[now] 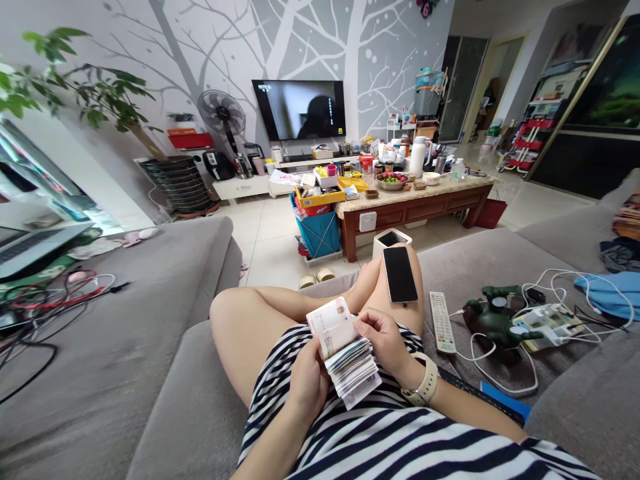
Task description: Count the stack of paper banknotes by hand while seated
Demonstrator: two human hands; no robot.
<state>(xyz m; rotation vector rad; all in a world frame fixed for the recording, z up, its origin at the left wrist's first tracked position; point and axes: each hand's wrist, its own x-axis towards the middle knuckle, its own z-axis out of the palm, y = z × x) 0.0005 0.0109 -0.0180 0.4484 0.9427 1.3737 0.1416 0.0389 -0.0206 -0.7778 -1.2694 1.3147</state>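
Over my lap I hold a thick wad of what look like banknotes (353, 367), its layered edges fanned out toward me. A pale pinkish note (330, 322) with small printed marks lies flat at its far end. My left hand (307, 380) is closed around the wad's left side, with the thumb at the edge and the other fingers hidden beneath. With thumb and fingers pinched, my right hand (383, 337) grips the pale note's right edge. A white watch (424, 381) is on my right wrist. On my right leg rests a dark-screened phone (400, 275).
To the right on the grey sofa (470, 260) lie a remote control (442, 323), a dark green figure (493, 320) and a power strip (550, 327) with white cables. Tangled cables (55, 300) lie at left. Ahead stands a crowded coffee table (415, 212) beside a blue bin (320, 235).
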